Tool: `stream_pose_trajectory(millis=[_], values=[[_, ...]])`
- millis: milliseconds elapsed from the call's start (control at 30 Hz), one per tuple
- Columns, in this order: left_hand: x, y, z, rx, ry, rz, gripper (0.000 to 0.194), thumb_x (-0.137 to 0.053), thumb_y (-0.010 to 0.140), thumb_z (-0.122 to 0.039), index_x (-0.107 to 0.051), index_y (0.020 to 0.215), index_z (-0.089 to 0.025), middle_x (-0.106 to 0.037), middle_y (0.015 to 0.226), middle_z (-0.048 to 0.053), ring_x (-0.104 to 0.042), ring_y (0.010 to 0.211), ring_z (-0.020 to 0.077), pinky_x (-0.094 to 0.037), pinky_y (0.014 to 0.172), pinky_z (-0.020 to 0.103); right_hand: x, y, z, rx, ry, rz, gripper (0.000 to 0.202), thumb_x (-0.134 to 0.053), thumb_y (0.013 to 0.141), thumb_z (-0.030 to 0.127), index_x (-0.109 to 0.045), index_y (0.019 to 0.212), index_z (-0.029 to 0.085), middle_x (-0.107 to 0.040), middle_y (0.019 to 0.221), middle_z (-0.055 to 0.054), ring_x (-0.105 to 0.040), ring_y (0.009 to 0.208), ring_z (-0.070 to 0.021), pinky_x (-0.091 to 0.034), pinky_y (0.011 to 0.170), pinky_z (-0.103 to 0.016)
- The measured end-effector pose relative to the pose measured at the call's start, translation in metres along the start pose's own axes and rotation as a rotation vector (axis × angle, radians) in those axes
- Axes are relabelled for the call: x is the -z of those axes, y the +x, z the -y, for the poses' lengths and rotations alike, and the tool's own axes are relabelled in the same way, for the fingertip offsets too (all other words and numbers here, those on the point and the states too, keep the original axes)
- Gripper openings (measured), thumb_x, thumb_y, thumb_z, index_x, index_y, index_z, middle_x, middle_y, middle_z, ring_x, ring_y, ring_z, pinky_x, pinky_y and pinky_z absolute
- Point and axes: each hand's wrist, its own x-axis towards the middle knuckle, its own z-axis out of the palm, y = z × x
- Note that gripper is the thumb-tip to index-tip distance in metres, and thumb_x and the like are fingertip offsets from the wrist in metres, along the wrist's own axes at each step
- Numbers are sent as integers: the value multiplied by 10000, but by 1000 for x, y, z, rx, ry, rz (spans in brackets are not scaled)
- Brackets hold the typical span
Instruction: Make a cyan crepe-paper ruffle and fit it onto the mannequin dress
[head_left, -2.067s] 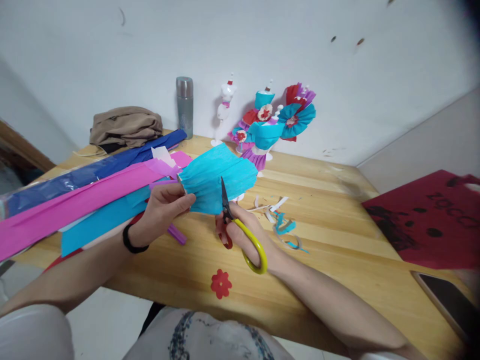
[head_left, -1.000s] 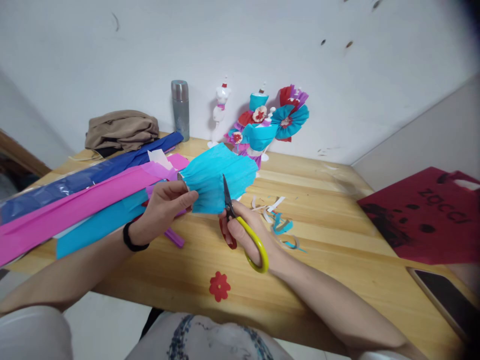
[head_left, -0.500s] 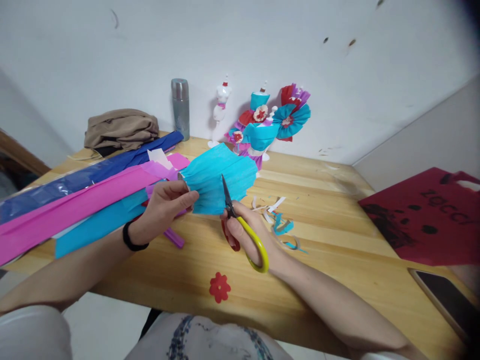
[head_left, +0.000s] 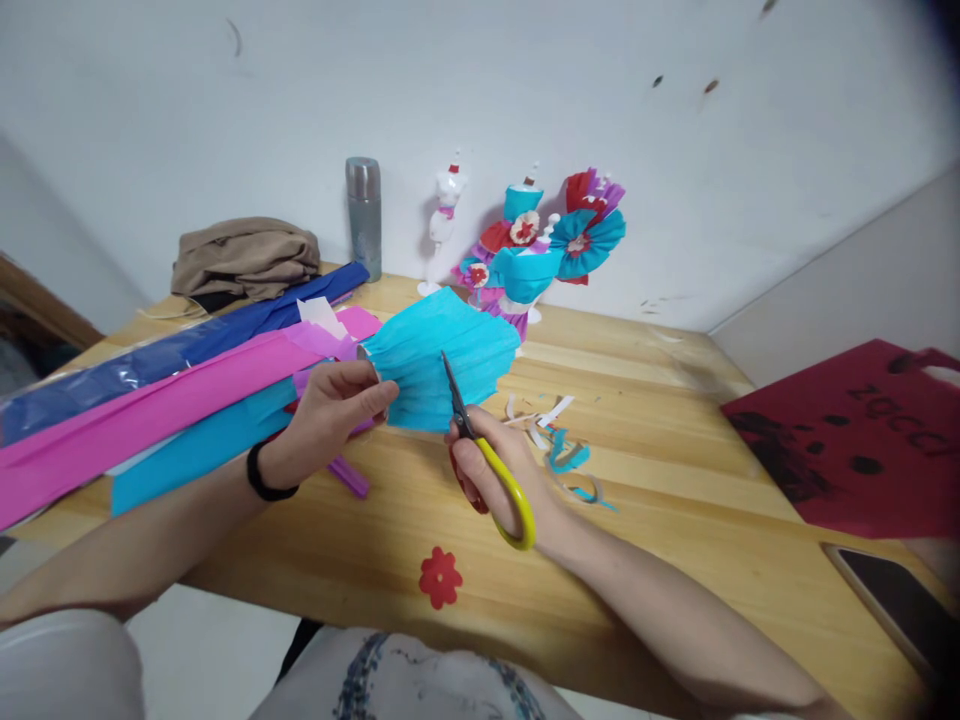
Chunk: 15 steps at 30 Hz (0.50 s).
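A gathered sheet of turquoise crepe paper (head_left: 427,345) fans out to the right above the table. My left hand (head_left: 341,405) pinches its narrow left end between thumb and fingers. My right hand (head_left: 495,465) grips scissors (head_left: 506,485) with yellow and red handles, the dark blades pointing up and left in front of the paper. Those blades look closed, and I cannot tell if they touch the sheet. Nearer to me, a red paper flower (head_left: 440,577) lies flat on the wooden table (head_left: 300,560).
Paper scraps (head_left: 566,450) lie right of my right hand. Rolls of pink paper (head_left: 172,400) and blue paper fill the left side. Behind stand a thermos (head_left: 364,220) and small dressed mannequins (head_left: 529,270). A red bag (head_left: 862,430) and a phone (head_left: 885,610) are at right.
Almost nothing differs. The view has shifted very slightly; both hands keep their hold on the paper and the scissors.
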Motion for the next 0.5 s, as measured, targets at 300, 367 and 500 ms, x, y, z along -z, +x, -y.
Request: stream_pose_trajectory(millis=[300,367,500], values=[[0,0,1,10,-34,-8,367,-825,745,-455,-665,582,-168,-591,501,-6,-441,425,60,-303,406,201,-3,0,-7,-19,-73,-24,296,-526,950,498,-480,833,230,-429,565,59,-391,466,-98,-310,430,-219],[0,1,1,26,-61,-10,348,-837,730,-450,-676,605,-167,-604,520,-3,-462,439,66,-316,409,199,-1,1,-10,9,-89,-1,287,-535,946,489,-475,836,231,-435,568,58,-401,467,-99,-317,433,-219],[-2,2,-1,83,-188,1,296,-883,675,-403,-707,665,-165,-602,539,-10,-500,465,80,-365,433,202,1,3,-15,66,-116,24,270,-540,942,472,-486,844,226,-444,580,51,-413,480,-102,-330,440,-222]])
